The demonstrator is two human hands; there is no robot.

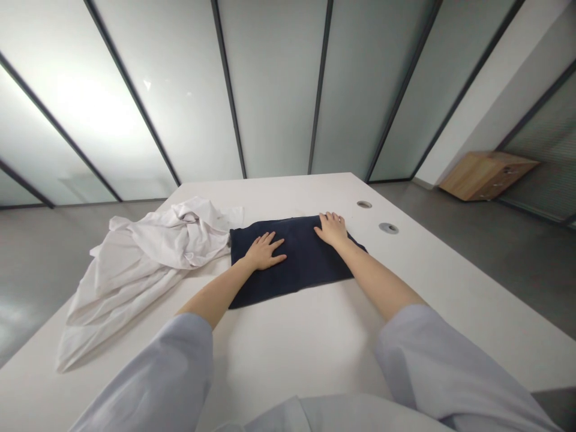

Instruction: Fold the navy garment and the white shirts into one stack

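A dark navy cloth (299, 255), roughly rectangular, lies flat on the white table (288, 336). My left hand (263, 251) rests on its left part, palm down with the fingers spread. Near the cloth's upper right edge lies my right hand (332, 229), also palm down, its fingers apart and their tips by the far edge. Neither hand grips anything. Left of the navy cloth is a crumpled white cloth (157, 243), close to the navy one's left edge.
Two round cable holes, a farther one (364, 204) and a nearer one (389, 228), sit in the table's right side. A wooden cabinet (483, 174) stands on the floor at the right. Frosted glass panels (274, 90) rise behind the table.
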